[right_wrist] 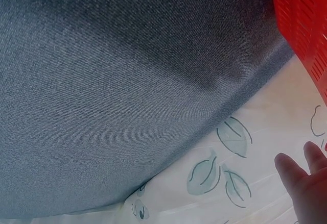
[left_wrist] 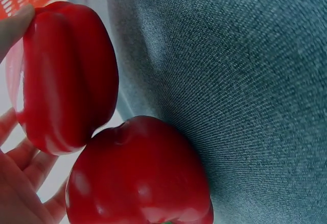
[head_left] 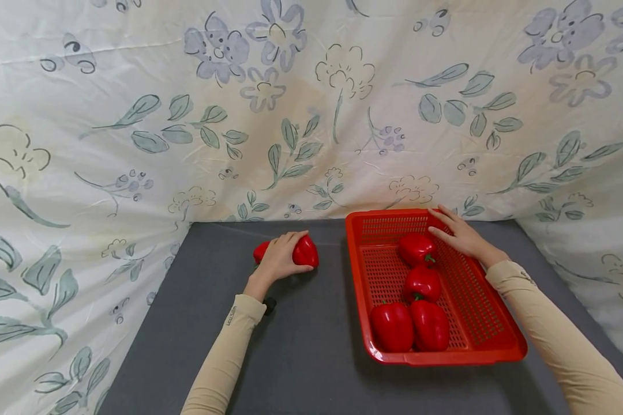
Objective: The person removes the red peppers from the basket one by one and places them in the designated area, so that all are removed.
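Observation:
My left hand (head_left: 278, 258) grips a red bell pepper (head_left: 306, 252) on the left part of the table, thumb on one side and fingers on the other. A second red bell pepper (head_left: 260, 252) lies just left of it, partly hidden behind the hand. In the left wrist view the held pepper touches this other pepper (left_wrist: 140, 175). My right hand (head_left: 461, 236) lies at the far right corner of a red plastic basket (head_left: 360, 311), its fingers extended over the rim. Inside the basket are several red bell peppers (head_left: 423, 283) with green stems.
The dark grey cloth-covered table (head_left: 311, 346) extends around the basket. A white floral curtain (head_left: 301, 167) hangs behind and along both sides. Near the left cuff a small black object (head_left: 270, 305) shows, its kind unclear.

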Available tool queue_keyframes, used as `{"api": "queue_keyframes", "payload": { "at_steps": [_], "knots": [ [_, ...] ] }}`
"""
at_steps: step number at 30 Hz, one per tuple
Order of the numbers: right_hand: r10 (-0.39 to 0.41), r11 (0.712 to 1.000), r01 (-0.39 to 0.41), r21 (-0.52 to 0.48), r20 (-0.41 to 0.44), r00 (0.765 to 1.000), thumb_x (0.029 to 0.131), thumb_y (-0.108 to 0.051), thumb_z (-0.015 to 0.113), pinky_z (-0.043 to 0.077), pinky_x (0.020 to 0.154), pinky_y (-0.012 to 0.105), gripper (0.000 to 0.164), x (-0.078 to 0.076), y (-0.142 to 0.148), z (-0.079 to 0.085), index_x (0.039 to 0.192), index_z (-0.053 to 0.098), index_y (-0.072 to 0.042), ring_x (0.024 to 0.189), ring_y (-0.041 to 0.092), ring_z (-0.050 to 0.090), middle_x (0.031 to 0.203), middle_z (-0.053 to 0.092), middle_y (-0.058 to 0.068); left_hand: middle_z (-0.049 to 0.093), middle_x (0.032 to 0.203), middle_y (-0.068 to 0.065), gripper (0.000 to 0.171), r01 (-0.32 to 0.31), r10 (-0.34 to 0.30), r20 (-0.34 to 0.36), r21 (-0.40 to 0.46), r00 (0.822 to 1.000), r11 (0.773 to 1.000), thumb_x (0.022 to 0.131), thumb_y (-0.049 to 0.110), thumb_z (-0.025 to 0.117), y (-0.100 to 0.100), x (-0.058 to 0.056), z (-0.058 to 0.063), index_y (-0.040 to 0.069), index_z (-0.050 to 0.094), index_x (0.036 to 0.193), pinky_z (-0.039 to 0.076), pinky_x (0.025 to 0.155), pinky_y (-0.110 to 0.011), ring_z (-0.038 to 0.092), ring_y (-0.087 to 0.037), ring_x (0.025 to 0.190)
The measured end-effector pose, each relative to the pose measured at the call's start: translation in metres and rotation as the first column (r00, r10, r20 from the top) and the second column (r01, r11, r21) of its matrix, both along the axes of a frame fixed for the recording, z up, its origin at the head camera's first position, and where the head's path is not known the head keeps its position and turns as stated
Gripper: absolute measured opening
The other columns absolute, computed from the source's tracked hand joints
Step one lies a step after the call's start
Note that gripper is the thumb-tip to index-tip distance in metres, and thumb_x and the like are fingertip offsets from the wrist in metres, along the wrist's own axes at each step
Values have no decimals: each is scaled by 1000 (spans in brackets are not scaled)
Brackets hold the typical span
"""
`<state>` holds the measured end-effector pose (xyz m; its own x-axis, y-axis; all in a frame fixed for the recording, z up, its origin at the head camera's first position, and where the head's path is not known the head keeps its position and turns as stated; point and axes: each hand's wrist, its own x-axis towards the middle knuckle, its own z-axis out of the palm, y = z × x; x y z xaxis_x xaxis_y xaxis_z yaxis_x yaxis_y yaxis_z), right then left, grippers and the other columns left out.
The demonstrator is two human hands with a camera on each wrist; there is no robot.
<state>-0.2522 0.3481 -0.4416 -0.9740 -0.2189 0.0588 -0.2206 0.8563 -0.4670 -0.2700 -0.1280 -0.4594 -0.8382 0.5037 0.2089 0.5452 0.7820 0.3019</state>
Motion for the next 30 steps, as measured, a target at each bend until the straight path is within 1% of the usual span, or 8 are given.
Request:
{"api": "queue_keyframes", "payload": {
  "at_steps": [4,12,17,20,24,30],
  "knots": [
    [-5,1000,5,2,2,1000,95,-45,45,13,101,69,67,-1,1,-1,149,18,-17,137,47,8,154,3,18,49,133,-6,87,-1,1,13,-5,1000,1000,67,48,76,-1,-1,-2,20,37,140,35,101,-52,44,-25,119],
    [-1,1000,1,-5,2,1000,95,-44,46,13,101,69,67,-1,1,-1,149,18,-16,137,47,8,154,3,18,48,134,-6,88,-23,24,36,-28,999,999,68,50,75,-5,-2,-7,20,37,141,33,103,-53,44,-26,120],
    [-4,1000,4,0,6,1000,95,-45,45,13,101,69,67,0,1,0,149,18,-16,137,47,8,154,3,18,47,134,-7,89,-30,31,52,-30,998,999,68,50,75,-6,-2,-5,19,36,141,32,103,-54,44,-27,120],
    [-6,1000,6,0,5,1000,94,-45,45,13,101,69,68,0,1,0,149,18,-16,137,47,8,154,3,18,47,135,-8,89,-34,36,64,-29,997,999,68,50,75,-7,-2,-4,18,35,142,29,106,-54,43,-28,121],
    [-7,1000,7,-2,9,1000,94,-46,45,13,101,69,68,0,0,0,149,18,-17,137,47,7,155,2,17,46,137,-7,90,-36,38,63,-30,997,999,69,51,74,-9,-3,-5,18,34,143,24,108,-54,42,-28,123],
    [-4,1000,4,-7,5,1000,94,-45,46,13,101,69,68,0,0,1,149,18,-17,137,47,8,154,4,18,45,138,-8,92,-42,44,66,-33,997,999,68,51,74,-9,-3,-5,20,32,144,23,109,-54,42,-29,124]
  ]
}}
